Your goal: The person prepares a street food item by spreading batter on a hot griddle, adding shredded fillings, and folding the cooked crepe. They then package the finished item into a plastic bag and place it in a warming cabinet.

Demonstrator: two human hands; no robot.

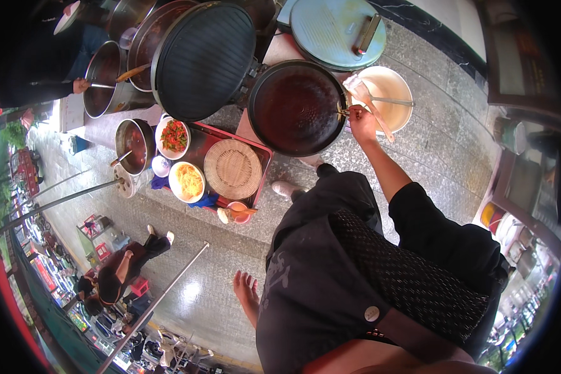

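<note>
My right hand (362,124) reaches to the right rim of a round electric griddle pan (297,108), its fingertips against pale, crusty bits on the rim. Whether the fingers pinch one of these bits is too small to tell. The pan's dark surface is glossy and bears no food. Its black ribbed lid (204,63) stands raised on the hinge to the left. Just behind my right hand is a white basin of pale batter (392,89), with a brush (367,96) and a metal-handled utensil (392,100) across it. My left hand (247,286) hangs free beside my apron, fingers apart.
A red tray table (267,156) holds a woven round mat (233,168), bowls of chopped peppers (174,136) and yellow shreds (188,181). Left stand a sauce pot (133,145) and tall pots (104,79); another person's hand (80,85) grips a ladle there. A closed griddle (336,30) stands behind.
</note>
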